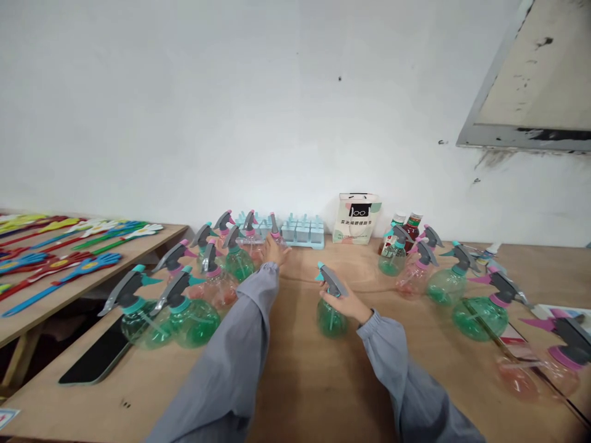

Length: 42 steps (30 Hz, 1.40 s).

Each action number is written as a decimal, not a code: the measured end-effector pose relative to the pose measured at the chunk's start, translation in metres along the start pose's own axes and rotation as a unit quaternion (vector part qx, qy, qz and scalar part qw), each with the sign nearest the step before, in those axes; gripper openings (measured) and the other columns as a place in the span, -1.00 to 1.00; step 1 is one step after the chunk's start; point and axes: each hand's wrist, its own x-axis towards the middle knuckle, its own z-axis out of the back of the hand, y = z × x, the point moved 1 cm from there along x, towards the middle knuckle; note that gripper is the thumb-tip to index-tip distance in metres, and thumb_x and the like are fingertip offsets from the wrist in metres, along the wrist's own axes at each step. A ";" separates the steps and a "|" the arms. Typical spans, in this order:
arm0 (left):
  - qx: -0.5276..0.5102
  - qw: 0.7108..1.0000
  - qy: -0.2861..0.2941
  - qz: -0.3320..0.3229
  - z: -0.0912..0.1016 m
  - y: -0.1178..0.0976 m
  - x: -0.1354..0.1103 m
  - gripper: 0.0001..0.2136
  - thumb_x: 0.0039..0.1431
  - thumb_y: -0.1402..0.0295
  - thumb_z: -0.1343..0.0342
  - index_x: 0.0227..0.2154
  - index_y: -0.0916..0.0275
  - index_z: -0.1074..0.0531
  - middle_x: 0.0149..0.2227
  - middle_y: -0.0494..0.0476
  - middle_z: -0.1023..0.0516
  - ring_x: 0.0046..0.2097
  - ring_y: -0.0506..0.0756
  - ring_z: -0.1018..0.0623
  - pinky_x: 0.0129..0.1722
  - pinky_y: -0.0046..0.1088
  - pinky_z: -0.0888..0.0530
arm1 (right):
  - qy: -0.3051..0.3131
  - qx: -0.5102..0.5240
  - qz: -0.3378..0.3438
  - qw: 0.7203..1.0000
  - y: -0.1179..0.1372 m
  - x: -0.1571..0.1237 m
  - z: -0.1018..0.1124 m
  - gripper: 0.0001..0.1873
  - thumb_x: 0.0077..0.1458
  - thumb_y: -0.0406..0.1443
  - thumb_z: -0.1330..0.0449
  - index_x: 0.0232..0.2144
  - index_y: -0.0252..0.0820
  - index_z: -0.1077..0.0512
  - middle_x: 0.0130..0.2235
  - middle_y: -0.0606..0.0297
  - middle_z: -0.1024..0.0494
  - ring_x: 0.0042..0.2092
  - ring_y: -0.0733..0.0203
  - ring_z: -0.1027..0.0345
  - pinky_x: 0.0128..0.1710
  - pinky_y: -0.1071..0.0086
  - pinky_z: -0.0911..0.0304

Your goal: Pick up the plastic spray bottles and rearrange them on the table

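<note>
My right hand [347, 299] is closed around the neck of a green spray bottle [331, 320] with a grey and turquoise trigger head, upright on the table. Farther back, my left hand [276, 251] is at a spray bottle with a pink-collared grey head [273, 223]; its fingers seem wrapped round the neck, and the hand hides most of the body. Left of that hand, several green and pink spray bottles [196, 323] stand in a cluster. To the right is another uneven row of green and pink spray bottles [480, 317].
Against the wall are a light-blue popsicle mold [302, 232], a printed paper bag [357, 219] and sauce-like bottles [412, 229]. A black phone [96, 355] lies at the left edge. Colourful hand-shaped clappers [64, 267] cover the neighbouring table.
</note>
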 end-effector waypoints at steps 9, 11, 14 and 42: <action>0.076 0.994 -0.056 -0.060 0.014 0.023 -0.078 -0.34 0.00 0.08 -0.28 0.14 0.22 -0.25 0.08 0.41 -0.40 0.15 0.43 -0.42 0.14 0.13 -0.29 | 0.021 0.212 -0.137 0.967 0.023 0.005 0.027 -0.69 -0.15 -0.17 -0.30 -0.27 -0.09 -0.54 -0.18 0.20 -0.63 -0.09 0.02 -0.49 -0.07 0.15 -0.37; 0.041 0.992 -0.062 -0.102 0.020 0.033 -0.103 -0.37 -0.05 0.09 -0.29 0.07 0.21 -0.27 0.01 0.33 -0.44 0.08 0.37 -0.48 0.09 0.04 -0.37 | 0.047 0.254 -0.119 0.959 0.033 0.006 0.029 -0.63 -0.16 -0.21 -0.28 -0.21 -0.11 -0.54 -0.12 0.16 -0.64 -0.01 -0.04 -0.49 0.00 0.09 -0.35; -0.037 0.984 -0.022 -0.172 0.029 0.045 -0.131 -0.37 -0.04 0.12 -0.28 0.07 0.22 -0.23 -0.02 0.30 -0.48 0.04 0.31 -0.54 0.05 -0.06 -0.46 | 0.064 0.280 -0.113 0.951 0.040 0.007 0.029 -0.60 -0.18 -0.26 -0.25 -0.19 -0.12 -0.54 -0.11 0.13 -0.66 0.00 -0.06 -0.51 0.06 0.04 -0.33; -0.080 0.981 0.026 -0.177 0.037 0.049 -0.144 -0.35 0.03 0.07 -0.26 0.12 0.23 -0.20 0.07 0.38 -0.50 0.12 0.33 -0.54 0.13 0.02 -0.45 | 0.001 0.208 -0.127 0.970 0.039 0.014 0.019 -0.85 -0.29 -0.22 -0.12 -0.59 -0.11 -0.46 -0.43 0.24 -0.60 -0.31 0.10 -0.43 -0.14 0.22 -0.31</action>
